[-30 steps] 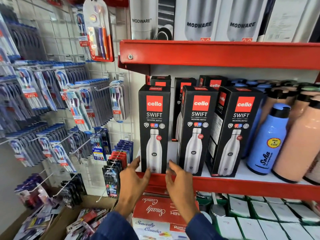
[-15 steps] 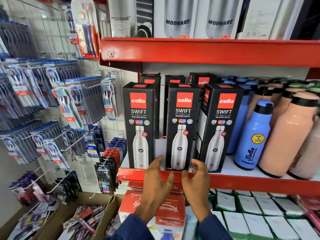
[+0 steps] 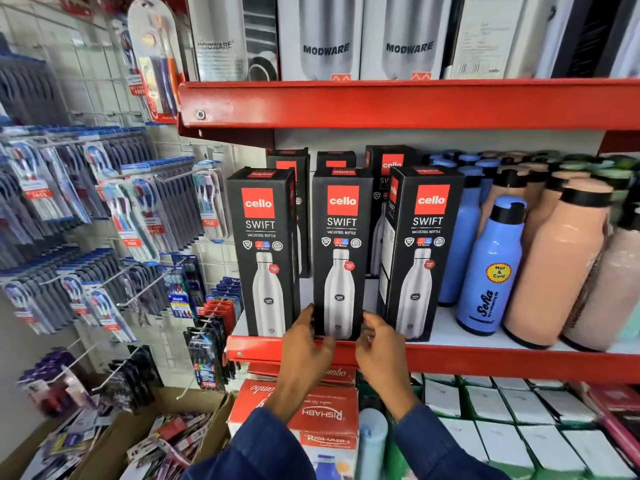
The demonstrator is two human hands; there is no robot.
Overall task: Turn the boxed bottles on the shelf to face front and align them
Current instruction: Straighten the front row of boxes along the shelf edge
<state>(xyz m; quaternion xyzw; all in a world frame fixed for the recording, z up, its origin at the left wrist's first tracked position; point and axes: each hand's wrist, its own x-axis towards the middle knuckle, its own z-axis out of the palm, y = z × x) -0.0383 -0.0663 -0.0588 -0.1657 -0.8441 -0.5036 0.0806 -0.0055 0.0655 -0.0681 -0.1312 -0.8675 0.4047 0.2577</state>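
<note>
Three black Cello Swift bottle boxes stand at the front of the red shelf (image 3: 485, 358). The left box (image 3: 263, 251) and the middle box (image 3: 341, 251) face front. The right box (image 3: 420, 251) is turned slightly, so its left side shows. My left hand (image 3: 304, 341) grips the bottom left edge of the middle box, and my right hand (image 3: 377, 341) grips its bottom right edge. More black boxes (image 3: 389, 168) stand in a row behind.
Loose blue bottles (image 3: 491, 268) and peach bottles (image 3: 557, 261) crowd the shelf to the right. Modware boxes (image 3: 325, 39) fill the upper shelf. Toothbrush packs (image 3: 114, 216) hang on the grid wall at left. Red cartons (image 3: 322, 414) and white boxes (image 3: 519, 420) sit below.
Both hands moved from the left box to the middle box and closed on its lower edges. The view shifted right and closer to the shelf.
</note>
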